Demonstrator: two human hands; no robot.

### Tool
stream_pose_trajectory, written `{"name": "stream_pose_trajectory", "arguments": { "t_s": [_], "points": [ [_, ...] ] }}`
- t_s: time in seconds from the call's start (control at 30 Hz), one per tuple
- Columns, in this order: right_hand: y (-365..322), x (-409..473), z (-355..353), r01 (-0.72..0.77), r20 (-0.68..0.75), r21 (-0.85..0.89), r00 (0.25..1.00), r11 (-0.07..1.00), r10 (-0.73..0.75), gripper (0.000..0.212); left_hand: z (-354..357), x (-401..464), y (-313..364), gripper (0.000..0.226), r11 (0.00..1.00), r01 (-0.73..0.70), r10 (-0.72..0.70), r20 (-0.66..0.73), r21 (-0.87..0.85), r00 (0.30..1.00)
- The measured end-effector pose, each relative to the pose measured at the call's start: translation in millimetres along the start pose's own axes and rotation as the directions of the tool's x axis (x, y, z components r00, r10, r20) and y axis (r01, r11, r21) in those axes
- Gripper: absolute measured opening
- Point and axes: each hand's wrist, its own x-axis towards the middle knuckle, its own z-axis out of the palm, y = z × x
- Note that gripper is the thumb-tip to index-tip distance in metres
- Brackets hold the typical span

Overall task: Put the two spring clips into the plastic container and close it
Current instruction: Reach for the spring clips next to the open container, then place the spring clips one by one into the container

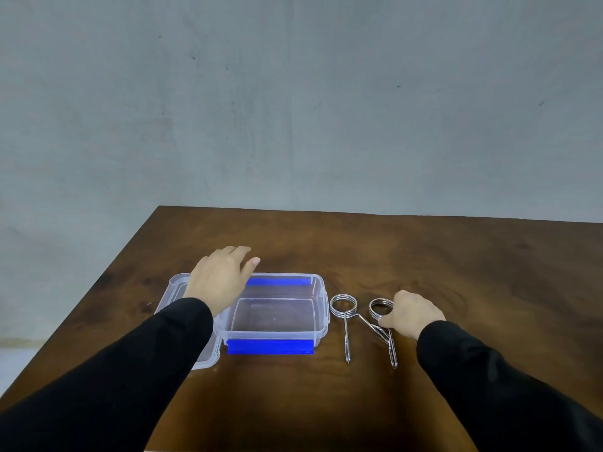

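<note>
A clear plastic container (321, 308) with blue latches stands open and empty on the brown table. Its clear lid (174, 288) lies to its left, mostly hidden under my left arm. My left hand (222, 278) hovers over the container's far left corner, fingers apart, holding nothing. Two metal spring clips lie to the right of the container, their handles crossing. The left spring clip (343, 308) lies free. My right hand (412, 313) rests on the right spring clip (378, 306), fingers curled around its coil and touching it.
The wooden table (424, 256) ends at a left edge close to the lid and a far edge before a grey wall (293, 109). Bare tabletop stretches behind and to the right of the clips.
</note>
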Motion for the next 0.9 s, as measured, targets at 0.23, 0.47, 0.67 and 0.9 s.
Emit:
{"name": "stream_pose_trajectory", "arguments": {
  "t_s": [0.23, 0.47, 0.67, 0.9],
  "points": [
    [-26, -1, -49, 0.165, -0.123, 0.019, 0.979, 0.986, -0.162, 0.033, 19, -21, -57, 0.050, 0.922, 0.207, -0.162, 0.159, -0.328, 0.974],
    [-138, -42, -75, 0.590, -0.032, 0.133, 0.806, 0.797, -0.591, 0.033, 50, -44, -79, 0.060, 0.763, 0.255, -0.081, 0.304, -0.593, 0.949],
    [-203, -38, -24, 0.719, 0.185, 0.001, 0.683, 0.695, -0.707, 0.033, 60, -46, -86, 0.056, 0.756, 0.233, -0.056, 0.295, -0.612, 0.954],
    [-225, -25, 12, 0.735, 0.327, -0.080, 0.658, 0.674, -0.678, 0.041, 67, -43, -87, 0.055, 0.800, 0.251, -0.095, 0.298, -0.546, 0.950]
  ]
}}
